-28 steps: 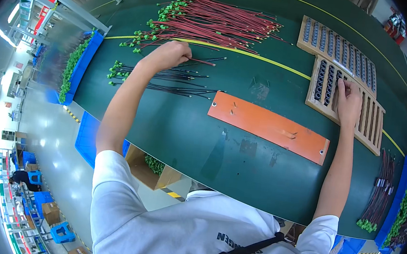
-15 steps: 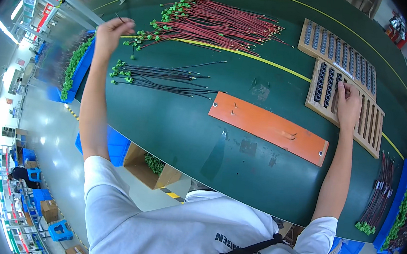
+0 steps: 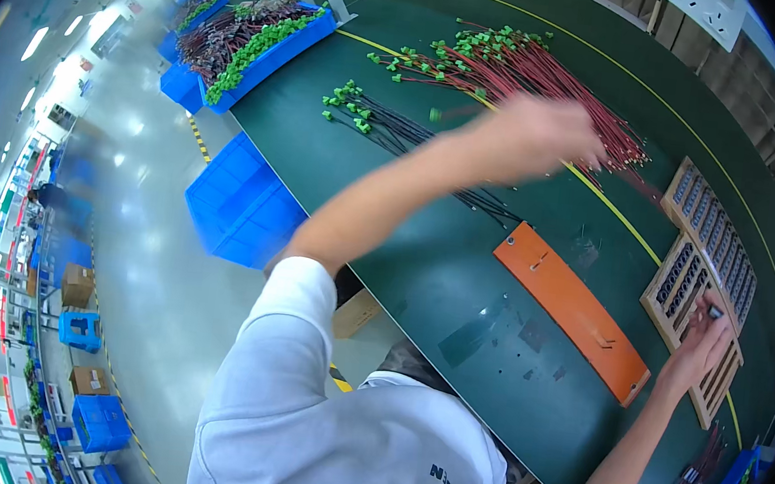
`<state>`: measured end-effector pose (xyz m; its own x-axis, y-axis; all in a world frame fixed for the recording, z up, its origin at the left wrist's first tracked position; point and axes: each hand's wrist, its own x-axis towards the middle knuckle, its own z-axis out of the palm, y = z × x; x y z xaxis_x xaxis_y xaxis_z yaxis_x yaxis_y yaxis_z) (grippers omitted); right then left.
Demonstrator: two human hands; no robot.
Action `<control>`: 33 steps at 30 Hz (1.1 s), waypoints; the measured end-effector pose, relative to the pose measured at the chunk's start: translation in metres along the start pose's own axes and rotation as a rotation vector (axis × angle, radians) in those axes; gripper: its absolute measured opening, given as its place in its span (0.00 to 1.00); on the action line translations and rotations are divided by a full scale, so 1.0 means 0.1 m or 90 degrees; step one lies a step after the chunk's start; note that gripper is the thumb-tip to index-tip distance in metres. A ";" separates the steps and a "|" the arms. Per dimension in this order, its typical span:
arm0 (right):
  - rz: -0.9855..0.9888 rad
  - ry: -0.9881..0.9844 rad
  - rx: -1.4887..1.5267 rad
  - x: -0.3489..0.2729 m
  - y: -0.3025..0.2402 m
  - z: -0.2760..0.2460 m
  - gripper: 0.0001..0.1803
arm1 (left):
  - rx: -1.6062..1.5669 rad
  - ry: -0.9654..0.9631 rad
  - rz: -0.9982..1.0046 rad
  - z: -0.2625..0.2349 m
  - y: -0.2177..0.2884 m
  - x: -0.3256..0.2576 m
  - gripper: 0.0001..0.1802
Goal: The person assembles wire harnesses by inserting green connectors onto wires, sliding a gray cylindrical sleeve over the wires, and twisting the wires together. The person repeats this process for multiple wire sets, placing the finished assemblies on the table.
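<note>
My left hand (image 3: 549, 144) sweeps over the pile of red wires (image 3: 578, 92) and is blurred by motion. A red wire seems to be pinched in it; its green connector (image 3: 435, 115) trails to the left, and the other end smears out toward the wooden trays. My right hand (image 3: 700, 343) is closed, with a small dark cylindrical part (image 3: 714, 312) between thumb and fingers. It is over the nearer wooden slotted tray (image 3: 711, 394), which holds rows of similar dark parts on its left side. Black wires (image 3: 399, 130) with green connectors lie partly behind my left forearm.
An orange plate (image 3: 578, 314) with small metal pegs lies on the green table (image 3: 440, 285). Beyond the nearer tray sits another wooden tray (image 3: 680, 190) of grey parts. Blue bins of wires (image 3: 270, 55) stand at the left and lower right, with a blue bin (image 3: 246, 199) below the table edge.
The view has turned to the left. My left hand has swung rightward from the far left across the wires. My right hand now shows a dark part at its fingertips above the tray.
</note>
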<state>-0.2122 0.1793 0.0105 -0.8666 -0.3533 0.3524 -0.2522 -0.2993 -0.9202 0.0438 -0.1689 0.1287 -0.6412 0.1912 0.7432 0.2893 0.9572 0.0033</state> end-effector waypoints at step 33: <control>0.098 0.031 0.223 -1.06 -0.48 0.41 0.15 | -0.685 -0.297 -0.501 1.16 1.28 -0.13 0.12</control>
<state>-0.0903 0.1953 0.0244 -0.9046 -0.3776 0.1978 0.0378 -0.5334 -0.8450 0.0062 -0.0236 0.0419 -0.9984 -0.0519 0.0211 0.0071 0.2555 0.9668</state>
